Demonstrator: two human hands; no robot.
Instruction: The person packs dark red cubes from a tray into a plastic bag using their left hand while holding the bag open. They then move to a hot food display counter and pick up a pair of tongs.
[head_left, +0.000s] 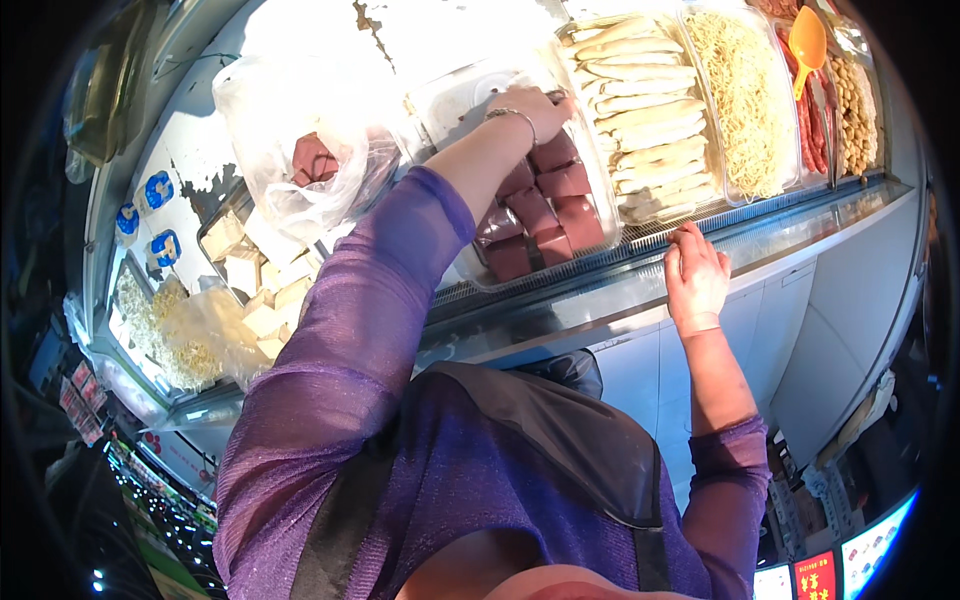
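Note:
My left hand (529, 112), with a bracelet on its wrist, reaches into a clear plastic tray (480, 281) of dark red blocks that look like blood curd (536, 214). Its fingers are bent down at the far end of the blocks, and what they touch is partly hidden. At the metal front edge of the display case (757, 247), my right hand (697, 274) rests with its fingers loosely bent and nothing visible in it. Left of the tray, a clear plastic bag (300, 97) stands with more dark red pieces (313, 159) inside.
Right of the tray lie pale long rolls (649, 112), noodles (739, 97), red meat strips with metal tongs (827, 112), an orange scoop (808, 45) and peanuts (855, 105). Tofu blocks (262, 285), bean sprouts (184, 337) and blue-white packages (158, 190) are at the left.

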